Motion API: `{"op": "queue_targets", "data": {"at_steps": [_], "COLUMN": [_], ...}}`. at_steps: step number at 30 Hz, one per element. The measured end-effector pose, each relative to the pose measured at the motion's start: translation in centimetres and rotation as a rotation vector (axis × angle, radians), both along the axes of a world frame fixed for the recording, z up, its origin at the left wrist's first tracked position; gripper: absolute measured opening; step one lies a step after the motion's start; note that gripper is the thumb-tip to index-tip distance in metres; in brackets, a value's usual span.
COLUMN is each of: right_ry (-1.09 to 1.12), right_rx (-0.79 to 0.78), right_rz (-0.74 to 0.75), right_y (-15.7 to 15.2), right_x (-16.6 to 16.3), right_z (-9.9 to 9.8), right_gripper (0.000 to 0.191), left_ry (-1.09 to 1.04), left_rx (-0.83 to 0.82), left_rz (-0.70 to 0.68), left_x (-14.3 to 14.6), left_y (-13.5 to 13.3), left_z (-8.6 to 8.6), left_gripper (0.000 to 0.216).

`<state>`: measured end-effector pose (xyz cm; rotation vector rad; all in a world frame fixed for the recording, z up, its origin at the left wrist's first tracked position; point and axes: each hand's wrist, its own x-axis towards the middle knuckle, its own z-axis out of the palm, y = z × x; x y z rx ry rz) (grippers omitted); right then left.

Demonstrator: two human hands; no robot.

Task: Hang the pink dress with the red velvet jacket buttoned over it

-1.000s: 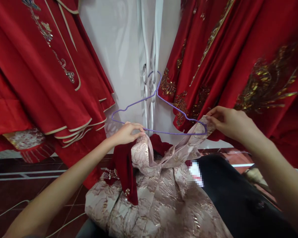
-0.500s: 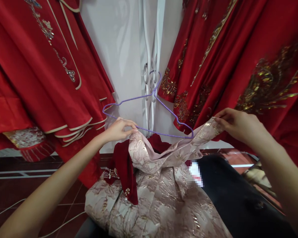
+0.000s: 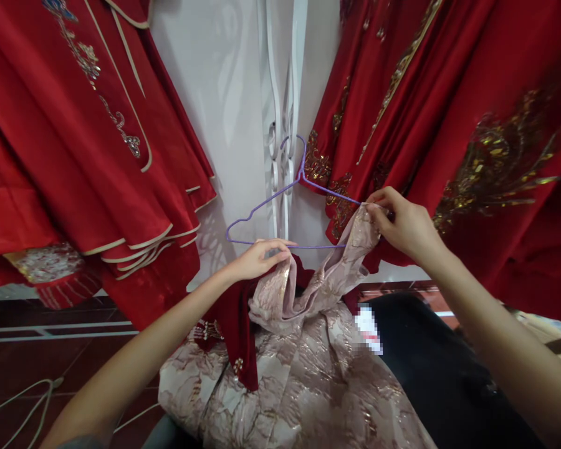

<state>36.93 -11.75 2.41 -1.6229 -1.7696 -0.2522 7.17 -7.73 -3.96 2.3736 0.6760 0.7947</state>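
A pale pink dress (image 3: pixel 303 368) with a metallic gold floral pattern lies bunched low in the middle of the view. My left hand (image 3: pixel 264 257) pinches its left shoulder strap beside the bottom bar of a purple clothes hanger (image 3: pixel 268 199). Up at the right, my right hand (image 3: pixel 397 218) grips the other strap where it meets the hanger's right arm; that end of the hanger is hidden by the fabric. The hanger's left end sticks out bare, beyond my left hand. Dark red velvet cloth (image 3: pixel 245 337) with beaded ornaments hangs at the dress's left side.
Red embroidered garments hang on the left (image 3: pixel 75 156) and on the right (image 3: pixel 449 112). Between them stand white cabinet doors (image 3: pixel 210 93) with curved handles (image 3: pixel 294 75). A black surface (image 3: pixel 430 368) lies at the right, a pale cord (image 3: pixel 42 396) on the tiled floor.
My right hand has moved left and up, bringing its strap onto the hanger's right arm. My left hand has shifted right and slightly down. The hanger has tilted and moved right.
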Motion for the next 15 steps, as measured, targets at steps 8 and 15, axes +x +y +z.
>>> {"op": "queue_targets", "data": {"at_steps": [8, 15], "right_ry": [0.104, 0.067], "right_rx": [-0.040, -0.001], "right_rz": [0.089, 0.052], "right_y": [2.1, 1.9], "right_x": [0.0, 0.8], "right_z": [-2.5, -2.0], "right_gripper": [0.029, 0.029], "left_ry": [-0.236, -0.340], "left_rx": [0.171, 0.384], "left_rz": [0.425, 0.919], "left_x": [-1.6, -8.4], "left_y": [0.5, 2.1], "left_z": [-1.0, -0.9], "left_gripper": [0.025, 0.031]}}
